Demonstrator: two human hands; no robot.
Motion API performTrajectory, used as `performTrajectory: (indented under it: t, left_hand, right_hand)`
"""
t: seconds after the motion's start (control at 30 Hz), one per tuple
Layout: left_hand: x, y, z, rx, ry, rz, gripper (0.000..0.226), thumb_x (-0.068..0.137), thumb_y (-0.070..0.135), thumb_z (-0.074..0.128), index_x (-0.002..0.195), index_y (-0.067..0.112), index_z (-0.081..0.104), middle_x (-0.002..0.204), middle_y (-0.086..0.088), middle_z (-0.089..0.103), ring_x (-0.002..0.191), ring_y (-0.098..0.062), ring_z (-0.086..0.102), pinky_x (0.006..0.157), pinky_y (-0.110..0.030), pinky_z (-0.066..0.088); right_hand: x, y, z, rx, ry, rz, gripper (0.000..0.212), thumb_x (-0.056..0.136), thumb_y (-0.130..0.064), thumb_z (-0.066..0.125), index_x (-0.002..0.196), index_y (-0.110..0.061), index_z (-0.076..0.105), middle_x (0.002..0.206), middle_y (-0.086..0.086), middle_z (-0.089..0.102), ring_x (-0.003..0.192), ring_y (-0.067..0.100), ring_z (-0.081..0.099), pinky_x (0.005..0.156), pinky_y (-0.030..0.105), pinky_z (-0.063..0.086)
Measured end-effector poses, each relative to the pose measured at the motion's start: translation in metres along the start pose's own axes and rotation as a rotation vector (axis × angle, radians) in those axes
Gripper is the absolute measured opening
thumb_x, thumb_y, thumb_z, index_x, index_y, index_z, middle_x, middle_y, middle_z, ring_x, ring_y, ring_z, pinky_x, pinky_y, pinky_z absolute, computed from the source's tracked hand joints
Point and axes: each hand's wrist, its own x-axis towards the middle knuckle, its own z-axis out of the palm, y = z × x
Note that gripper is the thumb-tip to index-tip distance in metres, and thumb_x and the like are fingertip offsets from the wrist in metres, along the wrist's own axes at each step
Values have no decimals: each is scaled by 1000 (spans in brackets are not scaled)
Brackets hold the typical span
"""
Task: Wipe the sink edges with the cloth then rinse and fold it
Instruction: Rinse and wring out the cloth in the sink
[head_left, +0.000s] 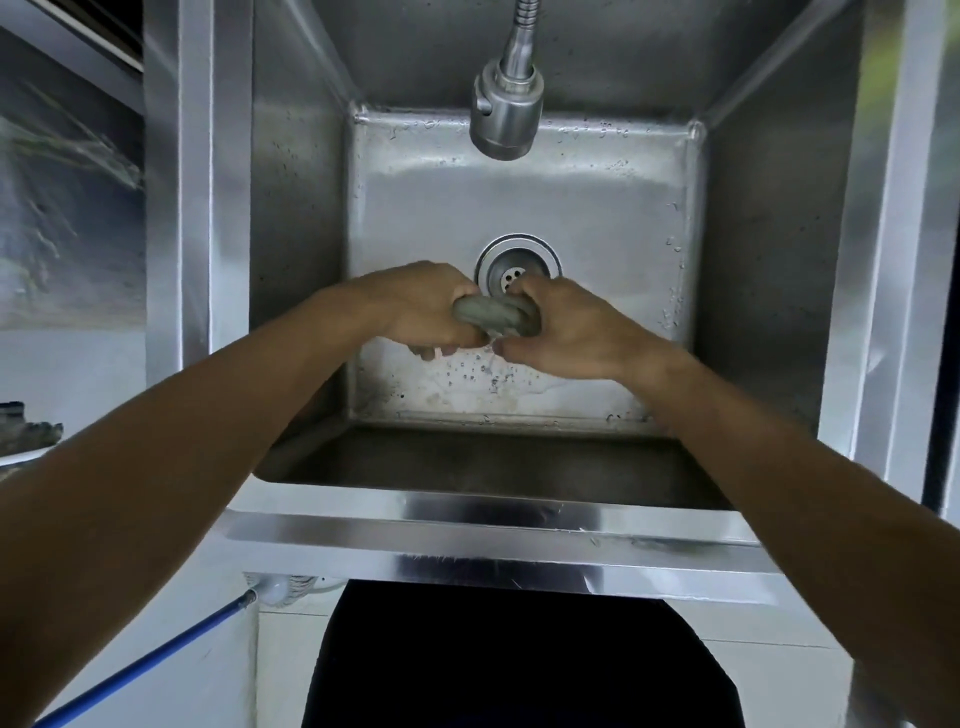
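Likely wringing, judging by the twisted grey cloth (496, 314) stretched between the left hand (426, 306) and the right hand (569, 332), low over the sink (519, 202) and just in front of the drain (518, 267). Main risk from here: too little twist, leaving the cloth sodden and limp for folding, so corners sag and layers slide apart. Second risk: a wet roll slipping from one side during a hard twist, then dropping onto the droplet-speckled sink floor (some staining shows near the front wall) and needing another rinse. Third: drips carried over the front rim (493, 525) if lifted out too early, wetting edges presumably already wiped. No water visible leaving the spray head (506, 111) above, so rinsing probably finished or paused; cannot tell which. Left fingers (441, 345) tightly curled under one end of the roll, thumb over the top. Right fingers (524, 351) equally closed, wrapped round the other end, knuckles toward the camera. Nothing else held in either. Cloth entirely bunched into a short rope, no free corner visible.
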Motion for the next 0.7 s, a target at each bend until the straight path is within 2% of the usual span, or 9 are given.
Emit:
performTrajectory:
  t: [0.07, 0.13, 0.23, 0.27, 0.33, 0.4, 0.47, 0.57, 0.7]
  left_hand:
    - [-5, 4, 2, 369, 232, 188, 16, 87, 34, 72, 82, 35, 57, 69, 12, 61, 76, -22, 68, 57, -26, 42]
    - [-12, 11, 6, 581, 448, 460, 14, 86, 24, 74, 93, 22, 62, 78, 4, 64, 76, -29, 67, 71, -35, 48]
    - [-18, 23, 9, 656, 729, 712, 17, 81, 5, 73, 96, 6, 66, 82, -12, 65, 73, -35, 64, 70, -43, 56]
    - [-18, 27, 7, 690, 791, 742, 14, 81, 2, 70, 95, 5, 66, 82, -12, 64, 73, -35, 62, 66, -42, 55]
    - [-17, 32, 4, 788, 872, 748, 12, 80, 0, 68, 89, 7, 66, 79, -10, 62, 71, -32, 60, 61, -39, 51]
    - [-18, 31, 1, 871, 867, 685, 9, 81, 7, 73, 85, 8, 66, 75, -8, 62, 68, -30, 60, 57, -36, 48]
    - [-19, 28, 2, 884, 744, 542, 14, 86, 21, 73, 89, 9, 68, 77, -8, 66, 69, -34, 65, 55, -35, 43]
    - [-12, 34, 11, 734, 522, 197, 18, 89, 34, 64, 93, 17, 70, 80, -5, 65, 78, -36, 67, 62, -32, 37]
    - [2, 39, 16, 227, 247, -103, 22, 80, 35, 68, 67, 19, 58, 65, 3, 56, 63, -20, 58, 48, -24, 34]
  right_hand:
    - [-6, -1, -21, 229, -164, 82, 47, 71, -68, 73, 100, -32, 67, 91, -7, 70, 79, 2, 66, 69, 28, 50]
    - [-6, 3, -43, 438, -349, 101, 51, 68, -67, 79, 102, -29, 73, 95, -8, 76, 83, 0, 70, 75, 26, 52]
    - [-1, 8, -56, 713, -765, 121, 77, 66, -54, 89, 127, -14, 65, 128, 8, 72, 116, 26, 70, 94, 41, 59]
    - [0, 7, -56, 758, -898, 114, 76, 68, -51, 90, 126, -11, 64, 129, 13, 70, 115, 32, 70, 92, 42, 60]
    - [1, 2, -52, 802, -1044, 97, 50, 72, -49, 89, 101, -13, 70, 96, 11, 73, 81, 26, 73, 67, 32, 60]
    - [-1, -7, -49, 701, -987, 107, 41, 72, -53, 88, 68, -22, 62, 61, -2, 54, 48, 11, 51, 46, 22, 42]
    - [1, -13, -45, 383, -724, 138, 48, 70, -55, 88, 55, -26, 53, 53, -7, 46, 43, 11, 40, 46, 22, 31]
    - [8, -24, -32, -251, -248, 96, 30, 78, -44, 74, 68, -25, 53, 65, -10, 55, 56, 13, 54, 51, 25, 31]
    - [14, -22, -20, -565, 18, -90, 10, 81, -34, 59, 80, -24, 59, 63, -10, 45, 62, 21, 48, 55, 28, 27]
